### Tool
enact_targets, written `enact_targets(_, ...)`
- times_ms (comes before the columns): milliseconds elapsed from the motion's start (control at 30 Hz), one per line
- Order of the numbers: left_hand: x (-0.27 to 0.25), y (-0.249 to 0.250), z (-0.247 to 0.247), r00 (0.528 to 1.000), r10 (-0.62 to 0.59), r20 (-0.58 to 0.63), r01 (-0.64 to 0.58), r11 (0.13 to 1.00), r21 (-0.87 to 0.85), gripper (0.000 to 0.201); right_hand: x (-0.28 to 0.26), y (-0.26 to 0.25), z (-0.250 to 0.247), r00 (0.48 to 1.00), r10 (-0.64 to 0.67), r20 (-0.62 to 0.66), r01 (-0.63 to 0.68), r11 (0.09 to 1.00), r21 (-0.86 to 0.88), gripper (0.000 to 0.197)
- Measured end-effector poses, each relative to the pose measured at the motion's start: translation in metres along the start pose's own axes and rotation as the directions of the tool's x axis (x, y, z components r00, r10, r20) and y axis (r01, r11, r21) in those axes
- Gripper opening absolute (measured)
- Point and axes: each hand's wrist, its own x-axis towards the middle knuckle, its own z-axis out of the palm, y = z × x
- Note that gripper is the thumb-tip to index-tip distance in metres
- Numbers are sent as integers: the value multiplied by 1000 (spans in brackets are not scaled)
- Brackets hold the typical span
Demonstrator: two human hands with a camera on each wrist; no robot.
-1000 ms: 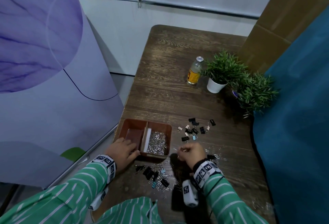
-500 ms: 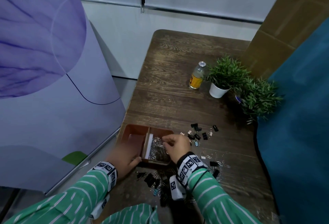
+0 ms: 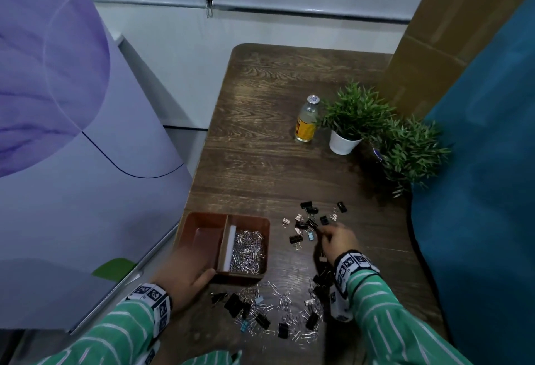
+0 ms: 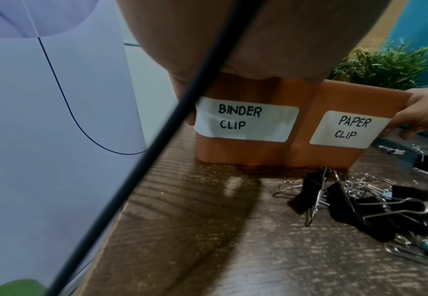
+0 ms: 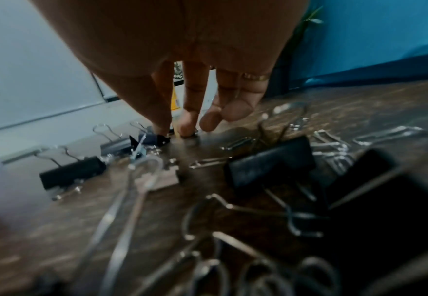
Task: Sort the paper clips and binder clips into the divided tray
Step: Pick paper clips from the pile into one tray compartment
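The brown divided tray (image 3: 185, 230) stands at the table's left edge. Its left compartment (image 3: 207, 241), labelled BINDER CLIP (image 4: 246, 122), holds nothing. Its right one, labelled PAPER CLIP (image 4: 349, 128), holds a heap of silver paper clips (image 3: 247, 251). My left hand (image 3: 188, 277) grips the tray's near left corner, fingers over the rim. My right hand (image 3: 321, 233) reaches into the far group of binder clips (image 3: 309, 217). Thumb and forefinger tips (image 5: 161, 124) touch down beside a small black binder clip (image 5: 154, 139), a gap still between them.
A mixed pile of binder and paper clips (image 3: 275, 311) lies along the near table edge. A glass bottle (image 3: 307, 119) and two potted plants (image 3: 356, 115) stand further back. A blue cloth (image 3: 477, 190) bounds the right side, a pale panel (image 3: 86, 162) the left.
My right hand has left the paper clip compartment and swung right and forward to the far group of binder clips. My left hand has stayed on the tray.
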Motion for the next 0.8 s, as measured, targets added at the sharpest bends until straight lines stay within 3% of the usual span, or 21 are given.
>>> enact_targets(67, 0, -1, 0, 1000, 0, -3, 0, 1000, -4, 52, 6, 0, 1, 999, -37, 35, 38, 999, -36, 26)
enact_targets(433, -1, 0, -4, 1000, -4, 9, 4, 1000, -25, 41, 24, -5, 12, 1000, -3, -24, 2, 1000, -27, 8)
enact_targets(633, -1, 1, -5, 999, -14, 33, 15, 1000, -25, 39, 30, -11, 17, 998, -49, -39, 46, 995, -86, 21)
enact_targets(800, -1, 2, -7, 999, -18, 49, 19, 1000, -19, 42, 38, -23, 14, 998, -58, -11, 55, 982, -178, 19)
